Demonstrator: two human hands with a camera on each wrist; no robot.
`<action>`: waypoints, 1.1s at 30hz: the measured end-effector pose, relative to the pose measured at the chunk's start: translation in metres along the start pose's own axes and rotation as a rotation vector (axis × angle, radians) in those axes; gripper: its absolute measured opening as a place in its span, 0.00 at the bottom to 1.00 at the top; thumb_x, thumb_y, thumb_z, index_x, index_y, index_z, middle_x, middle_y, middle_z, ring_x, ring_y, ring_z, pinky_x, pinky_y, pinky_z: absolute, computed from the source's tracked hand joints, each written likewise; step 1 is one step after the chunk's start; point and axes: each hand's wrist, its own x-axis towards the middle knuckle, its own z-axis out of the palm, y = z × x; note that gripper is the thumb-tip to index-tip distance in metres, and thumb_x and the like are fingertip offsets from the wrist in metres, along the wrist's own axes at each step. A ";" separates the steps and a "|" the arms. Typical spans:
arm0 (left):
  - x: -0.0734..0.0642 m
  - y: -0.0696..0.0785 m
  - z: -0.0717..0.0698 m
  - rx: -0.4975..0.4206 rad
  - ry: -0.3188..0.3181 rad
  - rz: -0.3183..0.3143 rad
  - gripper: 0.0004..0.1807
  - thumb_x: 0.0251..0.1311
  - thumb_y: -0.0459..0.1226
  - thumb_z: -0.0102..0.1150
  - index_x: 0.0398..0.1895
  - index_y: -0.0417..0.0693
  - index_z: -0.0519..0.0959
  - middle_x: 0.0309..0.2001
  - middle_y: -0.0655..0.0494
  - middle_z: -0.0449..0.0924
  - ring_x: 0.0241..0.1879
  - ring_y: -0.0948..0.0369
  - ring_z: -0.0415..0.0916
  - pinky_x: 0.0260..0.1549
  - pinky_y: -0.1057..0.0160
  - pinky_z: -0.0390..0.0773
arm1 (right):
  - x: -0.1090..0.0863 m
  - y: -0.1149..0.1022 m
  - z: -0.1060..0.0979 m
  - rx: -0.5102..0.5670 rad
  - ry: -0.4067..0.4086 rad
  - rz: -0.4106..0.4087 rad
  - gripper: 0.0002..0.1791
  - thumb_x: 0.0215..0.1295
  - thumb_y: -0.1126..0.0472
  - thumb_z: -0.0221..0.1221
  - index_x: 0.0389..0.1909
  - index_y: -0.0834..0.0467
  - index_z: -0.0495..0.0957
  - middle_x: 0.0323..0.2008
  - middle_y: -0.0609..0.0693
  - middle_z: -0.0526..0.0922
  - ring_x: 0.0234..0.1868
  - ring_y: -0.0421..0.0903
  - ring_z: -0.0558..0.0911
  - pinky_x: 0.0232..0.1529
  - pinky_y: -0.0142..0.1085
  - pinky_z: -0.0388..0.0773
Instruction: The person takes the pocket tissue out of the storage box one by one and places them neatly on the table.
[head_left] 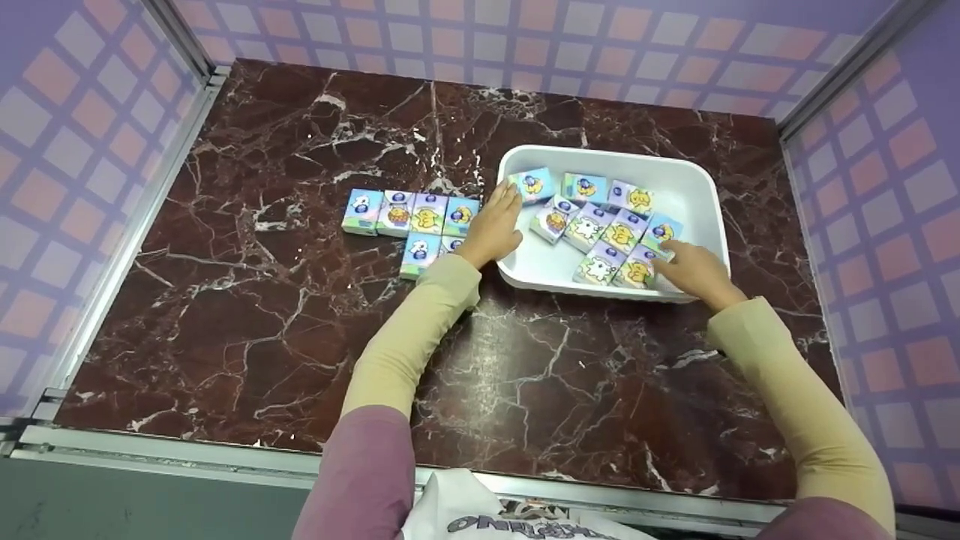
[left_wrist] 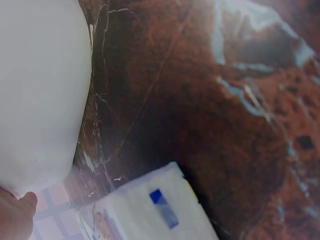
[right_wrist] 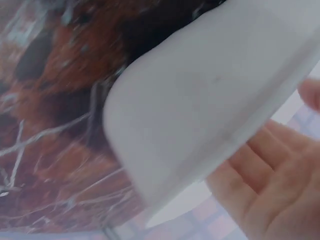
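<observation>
In the head view a white plastic tub (head_left: 697,187) holds several small tissue packs with cartoon prints. My left hand (head_left: 491,229) lies over the tub's left rim, fingers extended and thumb apart, with the fingertips at the edge of a blue tissue pack (head_left: 534,187). Inside the tub's right side, my right hand (head_left: 694,270) reaches with loosely bent fingers to a yellow-bear tissue pack (head_left: 636,270), below a blue pack (head_left: 663,227). The right wrist view shows those fingers (right_wrist: 255,165) partly behind the tub wall (right_wrist: 180,105); their tips are hidden.
Left of the tub, more tissue packs (head_left: 362,210) stand side by side in two rows, partly covered by my left hand and sleeve. The dark red marble tabletop (head_left: 225,315) has checkered panels (head_left: 525,45) on its back and sides and a metal frame (head_left: 187,450) at the front.
</observation>
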 end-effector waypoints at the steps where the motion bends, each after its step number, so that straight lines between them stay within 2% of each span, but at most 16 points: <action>1: 0.000 0.000 0.000 0.003 -0.003 0.001 0.35 0.53 0.38 0.45 0.65 0.35 0.52 0.69 0.45 0.44 0.69 0.54 0.33 0.67 0.63 0.41 | 0.000 0.004 0.000 0.012 0.080 0.002 0.26 0.61 0.53 0.46 0.55 0.66 0.67 0.47 0.68 0.75 0.46 0.64 0.74 0.45 0.56 0.69; 3: -0.001 0.000 -0.001 0.000 -0.013 0.004 0.35 0.54 0.38 0.45 0.65 0.35 0.52 0.69 0.45 0.44 0.69 0.54 0.32 0.67 0.63 0.40 | 0.001 0.011 0.000 0.029 0.232 0.003 0.22 0.59 0.57 0.48 0.52 0.66 0.70 0.44 0.67 0.77 0.43 0.64 0.75 0.41 0.56 0.70; 5: -0.001 0.000 -0.001 0.001 -0.018 0.008 0.34 0.54 0.38 0.44 0.65 0.36 0.51 0.69 0.45 0.43 0.69 0.54 0.31 0.67 0.63 0.40 | 0.003 0.020 0.000 0.036 0.354 -0.006 0.20 0.58 0.60 0.49 0.50 0.66 0.72 0.47 0.66 0.76 0.48 0.63 0.73 0.46 0.56 0.68; 7: -0.001 0.000 -0.002 0.003 -0.022 0.013 0.34 0.55 0.38 0.44 0.66 0.36 0.51 0.69 0.45 0.43 0.69 0.54 0.31 0.68 0.62 0.39 | 0.005 0.028 0.001 0.040 0.432 -0.015 0.20 0.57 0.63 0.49 0.50 0.68 0.71 0.52 0.66 0.72 0.54 0.63 0.69 0.53 0.55 0.65; 9: -0.001 -0.001 -0.002 0.010 -0.021 0.018 0.34 0.55 0.38 0.44 0.65 0.36 0.51 0.69 0.45 0.43 0.69 0.53 0.31 0.68 0.63 0.39 | 0.007 0.035 0.001 0.049 0.468 -0.016 0.21 0.56 0.65 0.49 0.51 0.70 0.69 0.56 0.67 0.67 0.59 0.63 0.64 0.58 0.55 0.60; 12: 0.000 -0.001 -0.002 0.021 -0.012 0.024 0.34 0.55 0.38 0.44 0.65 0.35 0.52 0.69 0.44 0.44 0.69 0.53 0.32 0.67 0.63 0.39 | 0.009 0.046 0.002 0.075 0.472 0.003 0.25 0.55 0.68 0.47 0.55 0.72 0.64 0.61 0.69 0.59 0.63 0.64 0.57 0.62 0.56 0.53; 18: -0.001 -0.001 0.000 0.030 -0.010 0.023 0.34 0.55 0.39 0.44 0.65 0.36 0.51 0.69 0.44 0.44 0.69 0.53 0.32 0.67 0.62 0.39 | 0.013 0.059 0.006 0.157 0.411 0.061 0.29 0.56 0.71 0.42 0.61 0.73 0.54 0.65 0.69 0.49 0.66 0.64 0.49 0.64 0.56 0.47; 25: 0.000 0.000 0.001 0.013 -0.013 0.016 0.35 0.54 0.39 0.44 0.66 0.36 0.51 0.69 0.45 0.43 0.69 0.54 0.31 0.67 0.62 0.39 | 0.016 0.070 0.015 0.195 0.371 0.105 0.31 0.56 0.73 0.38 0.63 0.72 0.48 0.65 0.69 0.47 0.65 0.64 0.49 0.64 0.56 0.48; 33: 0.000 0.000 -0.001 0.045 -0.018 0.016 0.34 0.55 0.39 0.44 0.66 0.37 0.52 0.69 0.45 0.44 0.69 0.53 0.33 0.67 0.59 0.42 | 0.018 0.071 0.020 0.224 0.399 0.091 0.31 0.57 0.74 0.37 0.64 0.72 0.46 0.65 0.69 0.49 0.66 0.61 0.49 0.67 0.50 0.46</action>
